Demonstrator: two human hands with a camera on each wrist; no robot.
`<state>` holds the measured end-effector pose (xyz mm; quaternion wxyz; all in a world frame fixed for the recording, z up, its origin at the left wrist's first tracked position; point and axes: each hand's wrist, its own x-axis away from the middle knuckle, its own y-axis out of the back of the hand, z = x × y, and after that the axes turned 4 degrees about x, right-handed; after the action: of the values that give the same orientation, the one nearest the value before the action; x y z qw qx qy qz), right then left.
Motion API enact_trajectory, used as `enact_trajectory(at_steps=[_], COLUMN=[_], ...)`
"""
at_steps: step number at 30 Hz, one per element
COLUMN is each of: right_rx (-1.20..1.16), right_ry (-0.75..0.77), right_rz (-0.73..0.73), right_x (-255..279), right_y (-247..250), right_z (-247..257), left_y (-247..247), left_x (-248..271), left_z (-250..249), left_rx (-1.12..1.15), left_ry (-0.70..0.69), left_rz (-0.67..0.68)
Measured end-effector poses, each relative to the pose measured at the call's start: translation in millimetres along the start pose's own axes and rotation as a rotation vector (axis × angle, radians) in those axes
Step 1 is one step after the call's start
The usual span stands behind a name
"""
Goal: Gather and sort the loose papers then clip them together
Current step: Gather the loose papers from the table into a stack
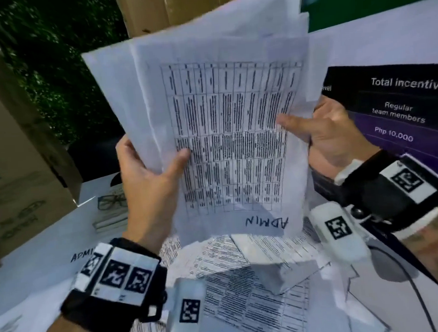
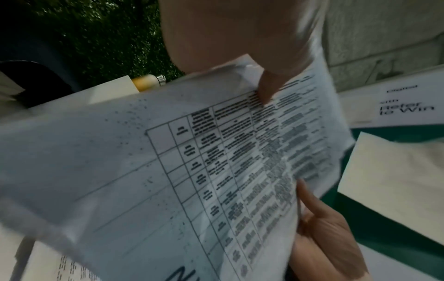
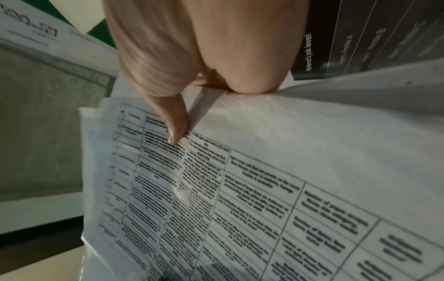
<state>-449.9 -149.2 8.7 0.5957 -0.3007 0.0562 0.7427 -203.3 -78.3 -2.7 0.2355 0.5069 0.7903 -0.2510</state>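
I hold a sheaf of white papers (image 1: pixel 226 129) upright in front of me; the top sheet bears a printed table and the handwritten word ADMIN upside down. My left hand (image 1: pixel 151 170) grips the sheaf's left edge, thumb on the front. My right hand (image 1: pixel 313 131) grips the right edge, thumb across the table print. The left wrist view shows the sheet (image 2: pixel 192 171) with my left thumb (image 2: pixel 266 89) pressed on it. In the right wrist view the sheaf (image 3: pixel 240 190) lies under my right thumb (image 3: pixel 175 125). More loose printed papers (image 1: pixel 258 273) lie scattered on the table below.
A dark poster (image 1: pixel 399 119) reading "Total incentive" lies at the right. Glasses on a small stack of books (image 1: pixel 111 211) sit at the left, with cardboard boxes (image 1: pixel 14 152) beside them and another box (image 1: pixel 177 6) behind. A cable (image 1: pixel 412 282) runs at lower right.
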Motion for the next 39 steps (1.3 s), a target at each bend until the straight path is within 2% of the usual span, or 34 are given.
enact_trajectory(at_steps=[4,10,14,18,23,28,31,34,36,39], right_rx=[0.007,0.131,0.242,0.229,0.287,0.374,0.411,0.438,0.464,0.684], right_ry=[-0.023,-0.145,-0.131,-0.097,-0.197,-0.228,-0.201,-0.141,-0.167,-0.282], right_rz=[-0.003,0.089,0.083,0.185,0.281,0.243,0.182,0.180,0.180,0.259], right_x=[8,24,23,26,34,40,39,35,37,47], right_y=[-5,-9,-21,-30,-28,-33,-33,-28,-22,-11], right_z=[-4,-20,-15,-5,-19,-26,-21,-6,-7,-25], left_y=[16,22,31,37,46,37,32,24,20,17], left_x=[0,14,15,16,20,24,26,25,32,50], left_z=[3,9,6,5,7,16,14,9,12,28], left_rx=[0.154,0.018,0.026,0.010,0.016,-0.146,-0.105,-0.080,-0.088,-0.208], left_ry=[0.113,0.210,0.176,0.155,0.257,0.228,0.158,0.054,0.094,0.233], left_rz=[0.091,0.107,0.149,0.235,0.327,0.319,0.246,0.218,0.250,0.356])
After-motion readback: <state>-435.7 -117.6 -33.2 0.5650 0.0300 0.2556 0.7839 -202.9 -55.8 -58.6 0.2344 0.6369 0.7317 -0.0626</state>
